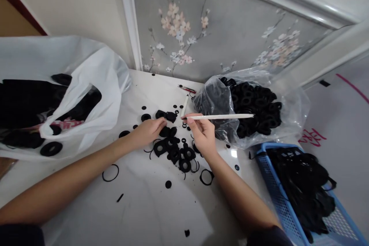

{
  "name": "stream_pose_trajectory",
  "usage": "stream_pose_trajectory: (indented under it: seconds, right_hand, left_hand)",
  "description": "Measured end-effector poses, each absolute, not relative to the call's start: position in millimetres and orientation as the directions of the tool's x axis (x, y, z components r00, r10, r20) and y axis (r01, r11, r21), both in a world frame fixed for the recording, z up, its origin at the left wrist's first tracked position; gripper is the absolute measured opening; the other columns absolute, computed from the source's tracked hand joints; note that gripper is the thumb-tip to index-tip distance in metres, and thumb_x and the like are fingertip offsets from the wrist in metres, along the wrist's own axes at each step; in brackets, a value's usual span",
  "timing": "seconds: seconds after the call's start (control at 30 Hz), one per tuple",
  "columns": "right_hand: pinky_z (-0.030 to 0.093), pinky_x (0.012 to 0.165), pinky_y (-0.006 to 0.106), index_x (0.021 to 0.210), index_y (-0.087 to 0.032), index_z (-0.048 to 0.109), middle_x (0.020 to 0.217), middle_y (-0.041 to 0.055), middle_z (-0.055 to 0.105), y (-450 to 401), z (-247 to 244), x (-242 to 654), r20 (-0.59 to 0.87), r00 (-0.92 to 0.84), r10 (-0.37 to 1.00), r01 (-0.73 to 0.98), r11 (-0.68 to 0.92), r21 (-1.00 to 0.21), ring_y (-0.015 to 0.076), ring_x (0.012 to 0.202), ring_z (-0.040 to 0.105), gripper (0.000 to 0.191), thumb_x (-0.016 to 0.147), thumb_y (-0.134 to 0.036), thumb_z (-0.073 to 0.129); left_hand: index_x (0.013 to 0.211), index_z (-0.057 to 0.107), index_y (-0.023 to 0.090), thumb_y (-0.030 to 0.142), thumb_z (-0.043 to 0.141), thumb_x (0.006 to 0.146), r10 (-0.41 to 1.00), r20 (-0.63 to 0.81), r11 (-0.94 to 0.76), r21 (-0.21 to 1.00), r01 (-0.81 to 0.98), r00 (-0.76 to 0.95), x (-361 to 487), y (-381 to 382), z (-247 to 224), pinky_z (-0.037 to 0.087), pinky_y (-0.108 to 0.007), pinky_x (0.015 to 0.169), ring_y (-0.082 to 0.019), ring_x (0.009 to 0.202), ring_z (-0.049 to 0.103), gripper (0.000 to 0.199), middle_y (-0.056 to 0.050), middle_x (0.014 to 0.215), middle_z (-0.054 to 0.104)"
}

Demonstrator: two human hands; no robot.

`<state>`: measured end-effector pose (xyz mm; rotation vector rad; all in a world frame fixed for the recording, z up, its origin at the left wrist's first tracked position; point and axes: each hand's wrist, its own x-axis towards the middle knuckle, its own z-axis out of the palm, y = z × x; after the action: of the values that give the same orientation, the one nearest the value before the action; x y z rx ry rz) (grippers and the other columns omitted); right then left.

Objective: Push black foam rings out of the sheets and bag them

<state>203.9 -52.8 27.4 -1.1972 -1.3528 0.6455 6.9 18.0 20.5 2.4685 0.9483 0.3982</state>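
Over the counter (pixel 129 215), the right hand (pixel 205 135) pinches a white stick (pixel 227 116), maybe to steer it; left hand (pixel 148 132), I can't tell.

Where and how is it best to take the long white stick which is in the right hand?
Pinch the white stick near its free right end, probably coming from the right: it is thin and straight, the right hand grips it near its left end, and the rest sticks out sideways.

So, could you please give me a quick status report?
Left hand beside black parts; right hand holding white stick; small black scraps scattered around.
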Motion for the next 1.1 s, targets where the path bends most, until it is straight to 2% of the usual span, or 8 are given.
stream_pose_trajectory:
  seconds: [0.07,0.23,0.37,0.5,0.6,0.73,0.9,1.1]
  right_hand:
    - [0.059,0.080,0.035,0.098,-0.020,0.066,0.093,0.0079,0.074,-53,19,200,0.325,0.147,0.934,0.228,0.288,-0.930,0.0199,0.083,0.072,0.022,0.093,-0.037,0.055]
    - [0.060,0.080,0.033,0.095,-0.020,0.069,0.094,0.0060,0.076,-50,5,194,0.195,-0.053,0.979,0.297,0.202,-0.933,0.0198,0.087,0.073,0.021,0.091,-0.037,0.056]
    - [0.059,0.068,0.031,0.091,-0.020,0.072,0.086,0.0052,0.077,-36,10,189,0.225,-0.009,0.974,0.420,0.208,-0.883,0.0196,0.077,0.073,0.020,0.090,-0.035,0.058]
    - [0.058,0.076,0.033,0.090,-0.021,0.073,0.089,0.0040,0.078,-21,8,178,0.296,-0.066,0.953,0.451,0.293,-0.843,0.0202,0.083,0.073,0.019,0.090,-0.034,0.059]
    - [0.057,0.082,0.036,0.091,-0.021,0.074,0.091,0.0050,0.078,-17,-1,171,0.273,-0.096,0.957,0.411,0.288,-0.865,0.0216,0.088,0.073,0.020,0.090,-0.034,0.059]
    - [0.058,0.076,0.035,0.091,-0.020,0.074,0.089,0.0060,0.078,-18,-10,172,0.191,-0.092,0.977,0.366,0.212,-0.906,0.0214,0.083,0.073,0.021,0.089,-0.035,0.059]
    - [0.056,0.086,0.039,0.091,-0.020,0.074,0.097,0.0069,0.077,-20,-10,174,0.186,-0.122,0.975,0.364,0.218,-0.906,0.0230,0.094,0.072,0.018,0.088,-0.031,0.060]
    - [0.056,0.089,0.041,0.091,-0.021,0.074,0.096,0.0060,0.077,-21,-10,174,0.196,-0.128,0.972,0.405,0.232,-0.885,0.0232,0.094,0.071,0.015,0.088,-0.027,0.061]
  left_hand:
    - [0.087,0.057,0.018,0.029,0.031,0.098,0.741,0.096,-0.615,0.494,0.614,0.665,6,22,16,0.042,-0.028,0.052,-0.016,0.051,0.057,0.031,-0.001,0.057,0.058]
    - [0.100,0.060,0.017,0.023,0.033,0.094,0.784,0.112,-0.580,0.486,0.654,0.611,-3,28,13,0.051,-0.035,0.072,-0.020,0.081,0.065,0.028,-0.010,0.102,0.066]
    - [0.116,0.058,0.018,0.026,0.044,0.090,0.709,0.088,-0.623,0.543,0.563,0.699,-16,22,12,0.052,-0.037,0.086,-0.022,0.100,0.064,0.030,-0.010,0.116,0.064]
    - [0.134,0.044,0.019,0.034,0.056,0.088,0.744,0.140,-0.609,0.544,0.577,0.653,-25,13,2,0.050,-0.043,0.091,-0.026,0.108,0.059,0.050,-0.010,0.116,0.065]
    - [0.137,0.038,0.020,0.033,0.057,0.089,0.763,0.185,-0.606,0.540,0.585,0.620,-26,12,-4,0.049,-0.045,0.092,-0.026,0.108,0.059,0.054,-0.009,0.113,0.067]
    - [0.136,0.040,0.018,0.030,0.059,0.089,0.746,0.180,-0.634,0.486,0.602,0.641,-24,14,-6,0.050,-0.044,0.091,-0.027,0.108,0.061,0.052,-0.011,0.116,0.067]
    - [0.134,0.044,0.017,0.030,0.058,0.090,0.742,0.186,-0.648,0.445,0.618,0.644,-23,13,-7,0.050,-0.045,0.091,-0.028,0.109,0.062,0.048,-0.012,0.114,0.068]
    - [0.132,0.047,0.017,0.033,0.057,0.091,0.754,0.195,-0.640,0.433,0.635,0.627,-24,11,-11,0.050,-0.044,0.091,-0.028,0.108,0.062,0.045,-0.012,0.117,0.067]
